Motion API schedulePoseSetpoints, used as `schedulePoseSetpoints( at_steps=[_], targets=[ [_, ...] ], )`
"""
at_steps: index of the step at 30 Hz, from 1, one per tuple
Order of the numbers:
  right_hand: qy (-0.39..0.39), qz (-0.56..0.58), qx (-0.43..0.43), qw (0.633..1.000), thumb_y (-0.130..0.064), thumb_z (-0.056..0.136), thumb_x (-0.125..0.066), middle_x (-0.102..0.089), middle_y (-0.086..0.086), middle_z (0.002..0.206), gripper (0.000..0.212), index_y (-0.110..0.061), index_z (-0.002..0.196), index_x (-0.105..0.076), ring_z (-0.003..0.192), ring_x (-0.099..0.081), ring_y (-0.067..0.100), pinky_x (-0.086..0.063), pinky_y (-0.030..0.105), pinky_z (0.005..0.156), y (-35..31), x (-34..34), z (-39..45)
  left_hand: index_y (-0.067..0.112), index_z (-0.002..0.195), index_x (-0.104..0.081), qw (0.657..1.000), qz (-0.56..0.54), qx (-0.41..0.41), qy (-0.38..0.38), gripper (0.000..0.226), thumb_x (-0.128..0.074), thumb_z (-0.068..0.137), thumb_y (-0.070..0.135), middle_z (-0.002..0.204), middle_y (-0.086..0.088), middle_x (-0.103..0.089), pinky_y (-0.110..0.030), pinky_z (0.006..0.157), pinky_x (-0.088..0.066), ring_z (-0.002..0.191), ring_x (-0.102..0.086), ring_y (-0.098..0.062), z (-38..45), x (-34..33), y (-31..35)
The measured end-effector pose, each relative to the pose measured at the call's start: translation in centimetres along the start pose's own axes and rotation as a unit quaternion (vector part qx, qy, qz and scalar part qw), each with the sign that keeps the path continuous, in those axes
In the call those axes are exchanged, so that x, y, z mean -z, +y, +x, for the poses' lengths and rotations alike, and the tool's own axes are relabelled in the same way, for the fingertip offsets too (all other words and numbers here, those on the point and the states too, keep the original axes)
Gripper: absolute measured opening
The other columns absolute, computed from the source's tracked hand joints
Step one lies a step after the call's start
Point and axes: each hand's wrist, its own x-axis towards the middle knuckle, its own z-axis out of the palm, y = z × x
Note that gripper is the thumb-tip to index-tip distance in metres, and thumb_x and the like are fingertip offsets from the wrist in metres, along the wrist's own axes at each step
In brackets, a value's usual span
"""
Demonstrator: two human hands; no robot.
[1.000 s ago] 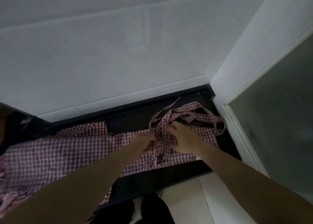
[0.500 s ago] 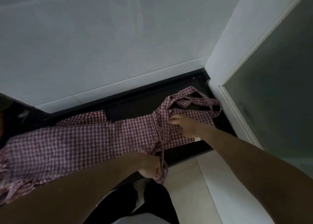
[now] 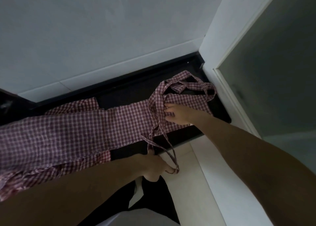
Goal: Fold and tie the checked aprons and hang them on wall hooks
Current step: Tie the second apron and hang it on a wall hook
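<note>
A dark counter (image 3: 179, 136) against the white wall carries a red checked apron (image 3: 85, 128) spread lengthwise along it.

I seem to be indoors, in the corner of a plain room, perhaps a home or a back-of-house space; I can't tell which. A white wall (image 3: 102, 37) meets a white frame (image 3: 220, 58) holding a frosted glass panel (image 3: 277, 82) on my right. A narrow black counter (image 3: 130, 92) runs along the wall, with a checked apron (image 3: 71, 131) spread over it. Below, the floor is laid with pale glossy tiles (image 3: 193, 188). The light is dim.
</note>
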Motion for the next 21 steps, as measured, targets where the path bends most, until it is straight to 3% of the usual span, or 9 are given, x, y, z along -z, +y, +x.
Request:
schedulePoseSetpoints(
  at_steps=[4, 6, 7, 9, 13, 14, 16, 19, 21],
  targets=[
    [-0.006, 0.064, -0.023, 0.998, -0.071, 0.089, -0.051, -0.011, -0.002, 0.166, 0.092, -0.016, 0.157, -0.022, 0.151, -0.018, 0.020, -0.016, 0.040, 0.120, -1.3, -0.1, -0.4, 0.005, 0.140, -0.050, 0.992, 0.117, -0.009, -0.041, 0.047, -0.050, 0.095, 0.018, 0.161, -0.012, -0.024, -0.072, 0.107, 0.020, 0.150, 0.012, -0.036, 0.5, 0.0, 1.0],
    [-0.009, 0.051, -0.018, 0.998, -0.072, 0.087, -0.053, -0.006, -0.001, 0.167, 0.099, -0.014, 0.158, -0.017, 0.152, -0.011, 0.020, -0.013, 0.038, 0.121, -1.9, -0.2, -0.6, 0.003, 0.113, -0.064, 0.999, 0.029, -0.014, -0.024, 0.030, -0.049, 0.090, 0.016, 0.149, -0.014, -0.042, -0.066, 0.114, 0.011, 0.150, -0.010, -0.030, 0.0, 1.0, 1.1],
    [-0.006, 0.042, -0.015, 0.999, -0.072, 0.086, -0.054, -0.001, -0.002, 0.167, 0.100, -0.012, 0.158, -0.017, 0.153, -0.006, 0.019, -0.010, 0.038, 0.121, -2.0, -0.4, -0.6, 0.002, 0.096, -0.065, 0.999, -0.018, -0.019, 0.032, 0.022, -0.049, 0.088, 0.014, 0.128, -0.014, -0.058, -0.060, 0.118, -0.008, 0.136, -0.038, -0.028, -0.4, 1.6, 0.9],
    [0.008, 0.043, -0.020, 0.999, -0.070, 0.087, -0.055, 0.002, -0.001, 0.167, 0.099, -0.010, 0.157, -0.020, 0.153, -0.002, 0.019, -0.008, 0.038, 0.122, -2.3, -0.8, -0.7, 0.003, 0.083, -0.064, 0.980, -0.086, 0.025, 0.177, 0.018, -0.049, 0.088, 0.012, 0.086, -0.009, -0.064, -0.042, 0.090, -0.047, 0.084, -0.059, -0.023, -1.4, 2.5, -0.4],
    [0.074, 0.079, -0.016, 0.994, -0.050, 0.093, -0.059, -0.045, 0.001, 0.146, 0.057, -0.016, 0.139, -0.050, 0.138, -0.040, 0.023, -0.031, 0.039, 0.116, -2.8, -1.7, -0.3, 0.019, 0.093, -0.059, 0.823, -0.244, 0.229, 0.459, 0.015, -0.045, 0.100, 0.023, 0.085, 0.000, -0.062, -0.041, 0.069, -0.057, 0.073, -0.060, -0.015, -2.0, 2.7, -5.1],
    [0.095, 0.105, -0.022, 0.990, -0.042, 0.096, -0.059, -0.056, -0.001, 0.124, 0.039, -0.017, 0.126, -0.056, 0.121, -0.053, 0.021, -0.042, 0.036, 0.103, -3.1, -1.7, -0.1, 0.022, 0.105, -0.057, 0.802, -0.279, 0.256, 0.462, 0.012, -0.046, 0.100, 0.023, 0.096, -0.001, -0.062, -0.039, 0.072, -0.058, 0.080, -0.061, -0.015, -2.1, 2.4, -6.4],
    [0.130, 0.132, -0.049, 0.981, -0.027, 0.099, -0.056, -0.057, 0.000, 0.106, 0.028, -0.013, 0.122, -0.052, 0.097, -0.059, 0.018, -0.047, 0.032, 0.085, -3.6, -1.5, 0.2, 0.026, 0.141, -0.038, 0.829, -0.285, 0.271, 0.398, 0.044, -0.051, 0.099, 0.026, 0.131, -0.008, -0.048, -0.043, 0.090, -0.054, 0.112, -0.055, -0.022, -1.8, 1.8, -8.6],
    [0.193, 0.081, -0.042, 0.977, -0.023, 0.094, -0.063, -0.038, 0.013, 0.145, 0.059, -0.017, 0.146, -0.034, 0.124, -0.050, 0.028, -0.046, 0.038, 0.099, -4.3, -1.3, 1.3, 0.043, 0.153, -0.007, 0.900, -0.196, 0.283, 0.268, 0.068, -0.049, 0.100, 0.038, 0.156, -0.014, -0.012, -0.060, 0.109, -0.035, 0.143, -0.022, -0.036, -1.3, 1.4, -9.6],
    [0.211, -0.017, -0.001, 0.977, -0.025, 0.091, -0.068, -0.015, 0.012, 0.159, 0.073, -0.028, 0.152, -0.027, 0.144, -0.024, 0.035, -0.034, 0.050, 0.112, -4.4, -1.1, 2.4, 0.048, 0.152, -0.002, 0.915, -0.156, 0.295, 0.228, 0.067, -0.044, 0.100, 0.049, 0.160, -0.013, 0.003, -0.064, 0.110, -0.029, 0.147, -0.007, -0.040, -0.6, 1.2, -9.4]
  ],
)
